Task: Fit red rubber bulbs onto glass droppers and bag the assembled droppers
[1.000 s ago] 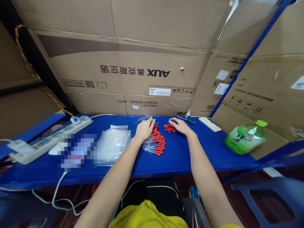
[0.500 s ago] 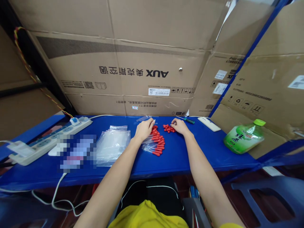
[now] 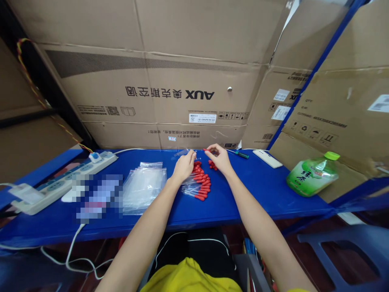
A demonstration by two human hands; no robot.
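My left hand (image 3: 184,164) is closed in a pinch on a thin clear dropper tube (image 3: 195,152) near the back of the table. In my right hand (image 3: 219,157) a red rubber bulb (image 3: 207,150) is pinched between thumb and fingertips, a short gap to the right of the tube's end. Loose red bulbs (image 3: 212,165) lie in a small pile under my right hand, partly hidden by it. Several droppers with red bulbs (image 3: 201,187) lie fanned out beside my left wrist, bulbs to the right. More clear tubes (image 3: 181,153) lie behind my left hand.
Clear zip bags (image 3: 144,186) lie left of my left forearm. Farther left are a blurred phone (image 3: 101,196) and a power strip (image 3: 88,165). To the right lie a screwdriver (image 3: 242,155), a white phone-like slab (image 3: 267,158) and a green bottle (image 3: 312,176). Cardboard (image 3: 170,113) walls the back.
My right hand has lifted from the pile of red bulbs and moved left toward my left hand, with one bulb in its fingers. The left hand has stayed nearly in place.
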